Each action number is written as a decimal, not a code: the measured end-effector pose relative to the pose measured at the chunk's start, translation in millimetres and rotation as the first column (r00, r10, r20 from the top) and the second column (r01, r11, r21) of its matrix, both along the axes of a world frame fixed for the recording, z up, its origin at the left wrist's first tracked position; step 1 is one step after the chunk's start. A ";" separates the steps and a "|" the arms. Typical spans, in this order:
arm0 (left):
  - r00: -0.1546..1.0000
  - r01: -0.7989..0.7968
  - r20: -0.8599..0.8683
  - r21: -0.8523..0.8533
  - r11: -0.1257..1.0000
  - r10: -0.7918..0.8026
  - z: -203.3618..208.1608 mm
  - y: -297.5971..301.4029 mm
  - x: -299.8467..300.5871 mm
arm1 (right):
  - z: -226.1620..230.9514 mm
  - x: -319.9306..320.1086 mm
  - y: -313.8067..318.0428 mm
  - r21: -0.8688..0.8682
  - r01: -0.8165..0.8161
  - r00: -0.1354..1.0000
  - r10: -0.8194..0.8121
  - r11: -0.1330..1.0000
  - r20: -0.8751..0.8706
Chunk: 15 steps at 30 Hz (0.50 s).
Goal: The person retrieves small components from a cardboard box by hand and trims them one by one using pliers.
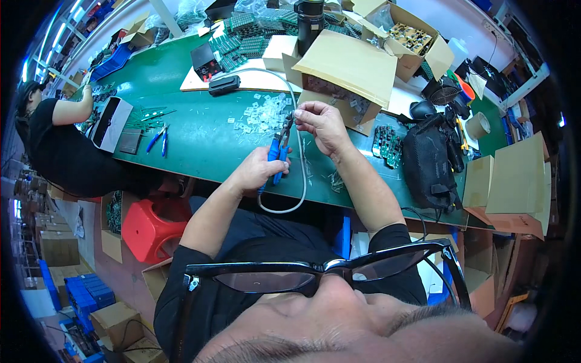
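Observation:
My left hand (260,170) is closed round the blue handles of a pair of pliers (277,149). Their metal jaws point up, away from me, and a grey cable (304,181) loops from the handle end. Just beside the jaws, my right hand (322,126) pinches thumb and fingers together. Whatever sits in that pinch is too small to make out. Left of the jaws, small clear plastic pieces (260,116) lie scattered in a pile on the green table (200,142).
An open cardboard box (345,69) holding more clear pieces stands beyond my right hand. Green circuit boards (387,145) and a black bag (428,163) lie to the right. Another pair of blue pliers (158,140) rests left. A co-worker (57,133) sits far left near a red stool (148,227).

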<state>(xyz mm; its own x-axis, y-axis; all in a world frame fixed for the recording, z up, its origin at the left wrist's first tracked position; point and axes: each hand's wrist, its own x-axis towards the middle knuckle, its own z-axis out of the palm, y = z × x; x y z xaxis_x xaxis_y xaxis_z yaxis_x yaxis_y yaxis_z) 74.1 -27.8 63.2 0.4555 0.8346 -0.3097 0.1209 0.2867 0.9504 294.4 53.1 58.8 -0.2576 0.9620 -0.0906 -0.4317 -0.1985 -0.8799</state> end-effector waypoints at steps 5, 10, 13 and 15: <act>0.984 -0.027 -0.176 0.074 0.997 0.040 13.9 -2.9 4.5 | -2.3 -0.5 -0.8 0.022 -0.004 0.999 0.003 1.000 0.032; 0.971 -0.050 -0.228 0.119 0.992 0.076 15.1 -6.8 3.4 | 0.2 -3.7 -2.7 -0.006 0.000 0.999 0.001 1.000 0.037; 0.955 -0.059 -0.278 0.169 0.984 0.105 17.5 -7.9 6.1 | -0.5 -4.3 -3.3 -0.013 0.009 0.999 -0.008 1.000 0.042; 0.940 -0.058 -0.319 0.200 0.978 0.121 18.8 -7.8 6.9 | -2.2 -3.7 -2.5 -0.013 0.011 0.999 -0.010 1.000 0.042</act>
